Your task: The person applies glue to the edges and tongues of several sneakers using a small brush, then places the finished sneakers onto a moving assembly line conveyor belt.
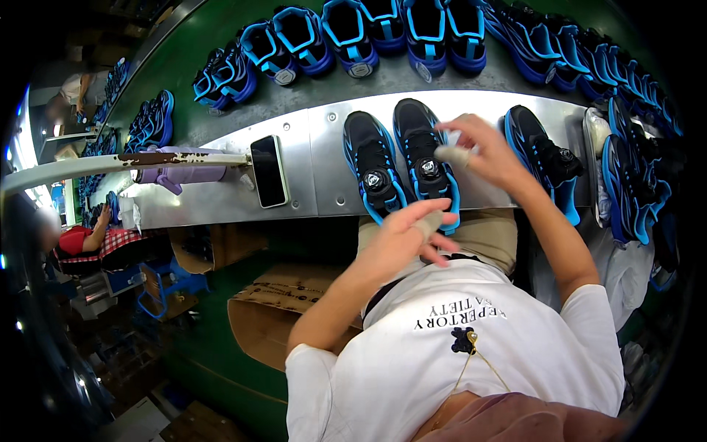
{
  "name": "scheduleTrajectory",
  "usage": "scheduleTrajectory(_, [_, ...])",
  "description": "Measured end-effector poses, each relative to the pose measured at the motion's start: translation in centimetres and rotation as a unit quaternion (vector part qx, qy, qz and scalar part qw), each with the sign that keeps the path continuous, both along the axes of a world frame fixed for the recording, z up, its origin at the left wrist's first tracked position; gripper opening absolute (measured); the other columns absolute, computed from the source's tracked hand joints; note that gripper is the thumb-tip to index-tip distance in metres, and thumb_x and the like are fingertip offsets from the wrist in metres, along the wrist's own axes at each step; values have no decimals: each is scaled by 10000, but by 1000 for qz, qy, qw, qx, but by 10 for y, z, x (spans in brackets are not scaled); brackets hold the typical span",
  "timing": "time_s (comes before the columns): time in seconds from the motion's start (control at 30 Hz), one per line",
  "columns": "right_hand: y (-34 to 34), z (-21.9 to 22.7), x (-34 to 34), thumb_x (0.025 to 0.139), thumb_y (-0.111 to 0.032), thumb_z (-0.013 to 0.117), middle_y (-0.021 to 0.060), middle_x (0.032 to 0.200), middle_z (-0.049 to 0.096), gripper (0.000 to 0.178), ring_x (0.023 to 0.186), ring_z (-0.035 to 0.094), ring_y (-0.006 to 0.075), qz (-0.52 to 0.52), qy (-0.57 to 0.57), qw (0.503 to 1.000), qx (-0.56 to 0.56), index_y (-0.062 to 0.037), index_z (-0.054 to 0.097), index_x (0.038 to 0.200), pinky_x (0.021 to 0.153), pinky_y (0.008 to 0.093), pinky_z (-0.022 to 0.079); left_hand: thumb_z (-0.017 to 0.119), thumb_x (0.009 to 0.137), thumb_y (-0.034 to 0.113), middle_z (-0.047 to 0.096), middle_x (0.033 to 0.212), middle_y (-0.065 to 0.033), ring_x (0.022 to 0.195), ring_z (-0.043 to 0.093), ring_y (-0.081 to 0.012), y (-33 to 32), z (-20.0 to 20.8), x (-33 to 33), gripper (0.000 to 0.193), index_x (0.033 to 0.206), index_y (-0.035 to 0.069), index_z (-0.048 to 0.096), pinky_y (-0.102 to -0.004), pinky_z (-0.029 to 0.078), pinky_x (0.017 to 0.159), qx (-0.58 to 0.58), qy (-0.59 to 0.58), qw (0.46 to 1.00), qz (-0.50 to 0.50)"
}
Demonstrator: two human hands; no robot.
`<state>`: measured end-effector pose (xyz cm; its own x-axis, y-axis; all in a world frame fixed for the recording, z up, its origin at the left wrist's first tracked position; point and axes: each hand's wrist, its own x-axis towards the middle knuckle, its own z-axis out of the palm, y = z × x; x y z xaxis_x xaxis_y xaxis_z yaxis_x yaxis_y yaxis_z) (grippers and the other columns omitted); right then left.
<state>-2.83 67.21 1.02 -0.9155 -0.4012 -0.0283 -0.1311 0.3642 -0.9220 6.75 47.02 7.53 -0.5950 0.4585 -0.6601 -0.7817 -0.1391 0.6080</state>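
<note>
Two black and blue sneakers with dial closures stand side by side on the metal bench before me, the left sneaker (366, 151) and the right sneaker (416, 129). My left hand (403, 239) is over the bench's near edge, by the heels of the pair, its fingers spread and nothing seen in them. My right hand (482, 151) is raised just right of the right sneaker, fingers bent around a small pale bluish-white piece (451, 136), too blurred to name. Beige covers wrap some fingertips. Farther right lies another sneaker (532, 144) of the same kind.
A phone (268, 173), a purple bottle (184, 171) and a chipped white metal bar (96, 168) are at left on the bench (313, 132). Many sneakers (346, 33) line the green belt beyond. A cardboard box (269, 302) sits below; a co-worker (81, 239) is far left.
</note>
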Motion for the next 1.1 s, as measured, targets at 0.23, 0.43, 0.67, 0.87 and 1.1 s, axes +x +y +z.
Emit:
scheduleTrajectory(0.23, [-18, 0, 26, 716, -344, 776, 222, 1333, 441, 777, 1207, 428, 396, 107, 119, 983, 92, -53, 469, 1368, 1037, 441, 357, 618, 832, 336, 636, 848, -222, 682, 585, -375, 1, -28, -62, 336, 814, 1, 641, -454, 488, 680, -547, 531, 598, -250])
scheduleTrajectory(0.43, [-29, -32, 34, 654, -132, 742, 172, 1334, 450, 731, 1193, 407, 393, 28, 130, 989, 67, -69, 502, 1342, 1039, 439, 364, 644, 729, 354, 643, 685, -198, 684, 640, -364, 11, -32, -85, 355, 752, 1, 662, -440, 513, 654, -506, 431, 667, -337])
scheduleTrajectory(0.67, [-26, -31, 31, 640, -85, 699, 169, 1340, 445, 742, 1201, 406, 385, 53, 110, 992, 34, -106, 498, 1355, 1052, 436, 355, 662, 695, 311, 658, 765, -200, 748, 648, -350, 12, -22, -87, 330, 792, -4, 664, -424, 517, 683, -500, 350, 709, -354])
scheduleTrajectory(0.87, [-7, -18, 20, 705, -234, 786, 178, 1361, 425, 725, 1230, 387, 371, 138, 78, 987, -5, -135, 501, 1364, 1067, 436, 325, 686, 747, 63, 574, 1116, -146, 1059, 514, -346, 3, -31, -34, 340, 1062, 4, 574, -411, 439, 884, -419, 622, 658, -66])
scheduleTrajectory(1.1, [-20, 16, 13, 738, -208, 769, 116, 964, 530, 414, 880, 564, 270, 139, 85, 984, 76, -95, 678, 1126, 785, 357, 463, 615, 814, -23, 597, 899, -97, 761, 602, -194, 3, -28, 32, 146, 957, 9, 616, -280, 483, 691, -304, 434, 848, -4])
